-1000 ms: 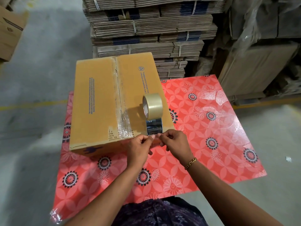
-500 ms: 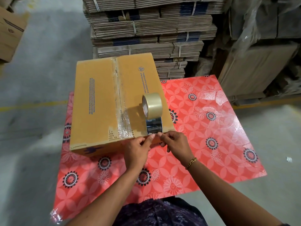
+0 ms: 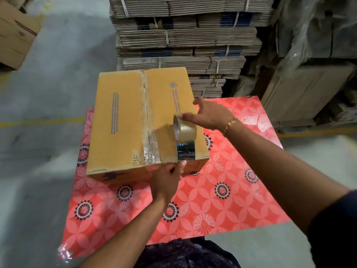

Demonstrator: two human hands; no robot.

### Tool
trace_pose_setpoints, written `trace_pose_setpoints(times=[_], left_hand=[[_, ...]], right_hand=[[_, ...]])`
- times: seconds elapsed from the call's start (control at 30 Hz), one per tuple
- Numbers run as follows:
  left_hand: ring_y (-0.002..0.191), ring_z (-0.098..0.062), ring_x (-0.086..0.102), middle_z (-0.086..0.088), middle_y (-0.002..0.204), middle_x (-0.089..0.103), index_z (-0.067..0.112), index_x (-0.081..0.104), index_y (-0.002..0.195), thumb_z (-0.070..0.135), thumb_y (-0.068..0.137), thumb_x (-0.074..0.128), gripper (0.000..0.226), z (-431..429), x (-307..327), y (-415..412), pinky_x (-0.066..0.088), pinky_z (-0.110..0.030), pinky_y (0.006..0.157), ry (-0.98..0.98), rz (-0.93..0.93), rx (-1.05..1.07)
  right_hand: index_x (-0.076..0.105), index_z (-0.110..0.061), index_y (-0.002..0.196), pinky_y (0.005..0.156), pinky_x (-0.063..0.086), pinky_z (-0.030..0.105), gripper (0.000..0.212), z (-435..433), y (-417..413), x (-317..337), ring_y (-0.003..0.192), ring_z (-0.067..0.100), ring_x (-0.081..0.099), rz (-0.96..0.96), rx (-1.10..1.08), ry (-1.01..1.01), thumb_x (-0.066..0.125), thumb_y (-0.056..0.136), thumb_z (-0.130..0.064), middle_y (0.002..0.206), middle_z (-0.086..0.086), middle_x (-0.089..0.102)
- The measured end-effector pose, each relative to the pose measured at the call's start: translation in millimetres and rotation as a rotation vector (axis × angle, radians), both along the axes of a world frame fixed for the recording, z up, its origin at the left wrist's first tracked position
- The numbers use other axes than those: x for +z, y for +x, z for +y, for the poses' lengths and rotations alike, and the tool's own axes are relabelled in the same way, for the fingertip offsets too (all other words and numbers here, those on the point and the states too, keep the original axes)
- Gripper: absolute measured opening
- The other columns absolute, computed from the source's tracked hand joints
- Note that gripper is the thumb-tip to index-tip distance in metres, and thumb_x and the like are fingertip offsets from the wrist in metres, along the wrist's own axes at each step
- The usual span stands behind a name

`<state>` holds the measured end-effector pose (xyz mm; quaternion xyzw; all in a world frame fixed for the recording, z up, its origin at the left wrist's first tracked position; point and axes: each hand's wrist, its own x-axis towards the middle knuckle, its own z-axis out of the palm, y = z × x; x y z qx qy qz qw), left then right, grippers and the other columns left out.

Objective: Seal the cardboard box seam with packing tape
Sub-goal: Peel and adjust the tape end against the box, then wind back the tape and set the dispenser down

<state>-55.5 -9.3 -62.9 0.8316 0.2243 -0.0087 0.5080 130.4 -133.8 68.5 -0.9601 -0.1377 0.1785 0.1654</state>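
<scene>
A yellow-brown cardboard box [image 3: 119, 120] lies on a red flowered table [image 3: 222, 190]. Clear tape runs along its middle seam [image 3: 146, 120], crumpled near the front edge. A roll of clear packing tape [image 3: 185, 130] stands on edge on the box's right flap, with a strip of tape [image 3: 186, 151] pulled from it down to the front edge. My left hand [image 3: 168, 180] pinches the free end of that strip at the box's front edge. My right hand [image 3: 208, 115] hovers just over the top of the roll, fingers spread, fingertips at or touching it.
Bundled stacks of flat cardboard [image 3: 185, 35] rise right behind the table. Plastic-wrapped pallets [image 3: 313, 55] stand at the right, and another cardboard box [image 3: 15, 31] sits at the far left on the grey floor. A yellow floor line [image 3: 38, 122] runs past the table.
My right hand has let go of the tape end and moved up to the top of the roll. My left hand stays at the front edge, holding the tape end alone.
</scene>
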Motion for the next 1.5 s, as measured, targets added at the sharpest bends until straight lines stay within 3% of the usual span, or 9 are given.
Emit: trace_pose_setpoints(times=[0.1, 0.2, 0.43, 0.57, 0.7, 0.9, 1.07, 1.27, 1.5], left_hand=[[0.05, -0.015, 0.067, 0.002, 0.055, 0.07, 0.018, 0.069, 0.063, 0.06, 0.093, 0.061, 0.052, 1.1, -0.4, 3.2, 0.057, -0.042, 0.056, 0.039, -0.005, 0.003], [0.049, -0.013, 0.067, 0.004, 0.055, 0.071, 0.023, 0.07, 0.064, 0.065, 0.093, 0.056, 0.053, 3.1, -0.5, 7.6, 0.058, -0.039, 0.057, 0.084, 0.023, -0.02], [0.046, -0.013, 0.066, 0.002, 0.054, 0.07, 0.02, 0.072, 0.065, 0.067, 0.093, 0.055, 0.057, 5.3, 1.7, 6.2, 0.057, -0.038, 0.055, 0.1, 0.033, -0.039], [0.045, -0.015, 0.066, 0.002, 0.058, 0.073, 0.02, 0.073, 0.067, 0.056, 0.094, 0.062, 0.046, 9.8, 8.0, 5.2, 0.059, -0.039, 0.057, -0.104, 0.047, -0.012], [0.043, -0.018, 0.063, -0.005, 0.064, 0.074, 0.02, 0.073, 0.067, 0.037, 0.093, 0.071, 0.032, 19.7, 19.6, 6.0, 0.052, -0.036, 0.051, -0.315, 0.013, 0.033], [0.071, -0.028, 0.071, -0.002, 0.077, 0.075, 0.022, 0.071, 0.081, 0.054, 0.08, 0.073, 0.032, 31.0, 38.0, 9.5, 0.056, -0.042, 0.065, -0.308, -0.181, 0.039], [0.097, -0.012, 0.069, 0.007, 0.103, 0.073, 0.029, 0.066, 0.098, 0.047, 0.074, 0.082, 0.034, 25.4, 61.5, 22.7, 0.053, -0.028, 0.083, -0.4, -0.163, 0.021], [0.091, -0.039, 0.075, -0.014, 0.103, 0.079, 0.026, 0.076, 0.103, 0.036, 0.081, 0.078, 0.024, 16.1, 94.2, 22.6, 0.058, -0.063, 0.087, -0.878, 0.065, -0.103], [0.078, -0.026, 0.069, -0.012, 0.091, 0.075, 0.026, 0.073, 0.084, 0.034, 0.093, 0.068, 0.013, 4.2, 103.9, 19.4, 0.058, -0.032, 0.06, -0.745, -0.047, -0.156]], right_hand=[[0.055, -0.011, 0.108, 0.06, 0.054, 0.033, 0.077, 33.8, 22.4, 7.0, 0.073, 0.029, 0.073, 0.222, 0.07, -0.144, 0.05, 0.079, -0.083, 0.099, 0.016, 0.071], [0.053, -0.012, 0.128, 0.047, 0.049, 0.025, 0.081, 61.1, 31.4, 14.0, 0.071, 0.033, 0.072, 0.428, 0.017, -0.155, 0.056, 0.081, -0.077, 0.11, 0.015, 0.065], [0.064, -0.01, 0.088, 0.055, 0.047, 0.027, 0.04, 70.5, 19.7, 10.6, 0.053, 0.026, 0.061, 0.215, 0.055, -0.274, 0.058, 0.087, -0.05, 0.068, 0.007, 0.061], [0.065, -0.002, 0.081, 0.043, 0.054, 0.03, 0.037, 43.8, 16.6, 15.3, 0.05, 0.032, 0.063, 0.34, -0.097, -0.004, 0.067, 0.081, -0.039, 0.069, 0.016, 0.064], [0.062, -0.008, 0.097, 0.062, 0.062, 0.05, 0.036, -5.8, -8.9, 16.9, 0.071, 0.032, 0.067, 0.416, -0.261, 0.347, 0.075, 0.078, -0.036, 0.088, 0.018, 0.066], [0.066, -0.017, 0.116, 0.058, 0.059, 0.034, 0.042, -66.1, -93.5, -0.2, 0.072, 0.021, 0.066, 0.614, -0.633, 0.907, 0.068, 0.076, -0.029, 0.118, 0.024, 0.07], [0.075, -0.017, 0.117, 0.051, 0.057, 0.026, 0.042, -71.2, -151.1, -19.2, 0.064, 0.014, 0.065, 0.771, -0.877, 1.319, 0.057, 0.079, -0.022, 0.098, 0.005, 0.075], [0.082, -0.018, 0.096, 0.051, 0.06, 0.03, 0.034, -68.3, -188.0, -28.9, 0.059, 0.017, 0.058, 0.844, -1.028, 1.516, 0.064, 0.067, -0.019, 0.068, 0.001, 0.06], [0.07, -0.011, 0.104, 0.058, 0.059, 0.036, 0.029, -56.6, -206.5, -32.3, 0.064, 0.024, 0.066, 0.867, -1.018, 1.444, 0.06, 0.079, -0.02, 0.079, 0.008, 0.071]])
